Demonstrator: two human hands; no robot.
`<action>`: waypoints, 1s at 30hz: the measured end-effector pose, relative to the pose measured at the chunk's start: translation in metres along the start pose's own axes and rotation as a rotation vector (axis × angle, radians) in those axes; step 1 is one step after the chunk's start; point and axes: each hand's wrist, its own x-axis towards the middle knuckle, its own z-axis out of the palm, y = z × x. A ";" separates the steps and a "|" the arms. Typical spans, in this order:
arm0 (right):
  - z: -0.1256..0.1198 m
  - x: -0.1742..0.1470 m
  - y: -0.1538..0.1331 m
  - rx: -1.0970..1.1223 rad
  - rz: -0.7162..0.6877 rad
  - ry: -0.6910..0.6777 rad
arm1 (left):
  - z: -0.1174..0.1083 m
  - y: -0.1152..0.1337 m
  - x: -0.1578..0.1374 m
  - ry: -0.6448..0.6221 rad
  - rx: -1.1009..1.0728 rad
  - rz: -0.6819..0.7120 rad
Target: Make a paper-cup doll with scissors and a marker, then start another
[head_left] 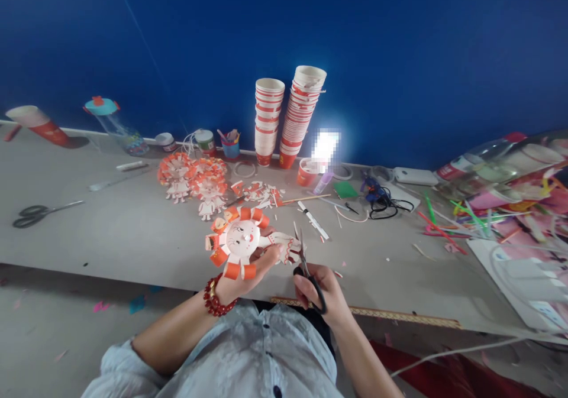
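Observation:
My left hand (261,261) is closed around a paper-cup doll (242,238), which has a drawn face, curled orange strips round its head and a white cut-out body. My right hand (323,291) grips scissors (303,250) by their black handles. Their blades stand parted at the lower end of the doll's body; whether they touch the paper I cannot tell. Behind the doll, several finished-looking dolls (210,191) of the same kind lie bunched on the table. White and orange paper scraps (261,194) are heaped next to them.
Two tall stacks of paper cups (268,120) stand against the blue wall. A marker (313,220) lies just beyond the scissors, and a second pair of scissors (42,212) at far left. On the right are a hot-glue gun (377,191) with a black cord and a heap of coloured straws (470,217).

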 end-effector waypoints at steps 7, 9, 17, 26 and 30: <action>-0.003 -0.002 -0.001 -0.017 0.008 -0.016 | -0.007 -0.021 0.005 -0.057 0.013 0.057; -0.004 -0.003 -0.001 -0.026 0.016 -0.020 | -0.007 -0.022 0.007 -0.058 -0.016 0.053; -0.004 -0.004 0.000 -0.036 0.047 -0.044 | -0.008 -0.007 0.013 -0.199 -0.118 -0.060; -0.003 -0.006 -0.009 -0.086 0.103 -0.057 | -0.014 0.004 0.020 -0.186 0.098 0.170; -0.003 -0.005 -0.007 -0.090 0.088 -0.079 | -0.015 0.012 0.022 -0.209 0.160 0.231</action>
